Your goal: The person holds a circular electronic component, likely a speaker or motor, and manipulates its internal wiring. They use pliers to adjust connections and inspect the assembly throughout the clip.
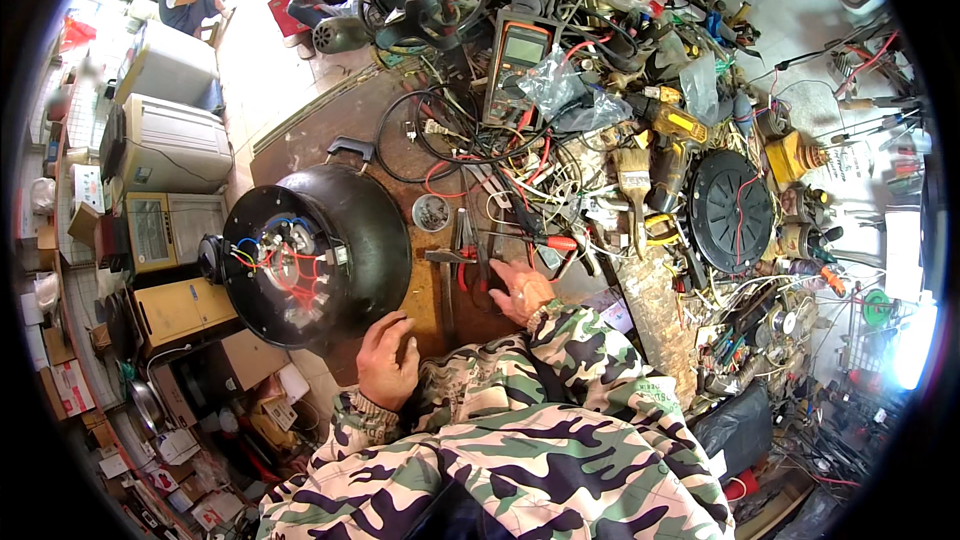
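A black electric pot (375, 230) lies on its side on the bench, left of centre. Its open base (285, 270) faces left, showing red, blue and white wires with connectors. My left hand (388, 360) is just below the pot's near side, fingers loosely bent and apart, holding nothing. To the right, my right hand (522, 292) reaches over the bench with its fingers stretched toward hand tools. Beside those fingers are red-handled pliers (463, 270), a hammer (447, 256) and a red-handled screwdriver (558, 242). A small round tin (432, 212) of small parts stands between pot and tools.
A multimeter (522, 55), tangled cables and plastic bags pile up at the back. On the right are a paintbrush (634, 185), a yellow drill (677, 124) and a round black cover (728, 212). Boxes and cabinets (172, 145) line the left; a person (188, 5) sits far off.
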`<control>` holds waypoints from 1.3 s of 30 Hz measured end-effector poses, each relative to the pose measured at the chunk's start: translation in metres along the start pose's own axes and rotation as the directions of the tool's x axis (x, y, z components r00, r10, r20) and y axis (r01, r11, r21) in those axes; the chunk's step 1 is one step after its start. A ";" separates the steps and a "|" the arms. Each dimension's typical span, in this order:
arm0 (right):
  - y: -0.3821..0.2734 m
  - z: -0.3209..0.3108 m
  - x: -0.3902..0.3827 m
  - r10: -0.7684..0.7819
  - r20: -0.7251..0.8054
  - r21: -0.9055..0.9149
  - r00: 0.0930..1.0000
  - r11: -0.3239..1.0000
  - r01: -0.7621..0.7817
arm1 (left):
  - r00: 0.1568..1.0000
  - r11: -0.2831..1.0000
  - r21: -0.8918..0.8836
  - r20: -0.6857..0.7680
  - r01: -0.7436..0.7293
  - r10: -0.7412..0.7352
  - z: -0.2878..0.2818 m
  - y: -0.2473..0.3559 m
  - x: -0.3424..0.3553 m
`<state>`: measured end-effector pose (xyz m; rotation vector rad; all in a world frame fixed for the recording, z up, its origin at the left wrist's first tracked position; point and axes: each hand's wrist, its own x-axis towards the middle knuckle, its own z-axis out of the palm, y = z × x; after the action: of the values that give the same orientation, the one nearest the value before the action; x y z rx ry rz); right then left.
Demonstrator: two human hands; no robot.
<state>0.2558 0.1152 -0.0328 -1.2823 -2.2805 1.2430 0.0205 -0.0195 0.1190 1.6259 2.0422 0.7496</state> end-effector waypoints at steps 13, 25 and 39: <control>0.061 -0.046 -0.088 0.279 -0.332 0.040 0.901 0.959 -0.282 | 0.989 1.000 -0.003 0.149 -0.016 0.016 0.015 0.018 0.018; 0.137 -0.185 -0.151 0.358 -0.750 -0.292 0.556 0.574 -0.765 | 0.956 0.993 -0.002 0.270 -0.122 0.117 0.026 0.028 0.033; -0.024 -0.130 -0.139 -0.050 -0.441 -0.224 0.896 0.973 -0.056 | 0.902 0.927 -0.367 0.421 0.075 0.094 0.025 0.057 0.043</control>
<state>0.3967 0.0717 0.0900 -1.4671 -2.1196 0.6030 0.0691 0.0358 0.1365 1.4250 1.4713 0.6604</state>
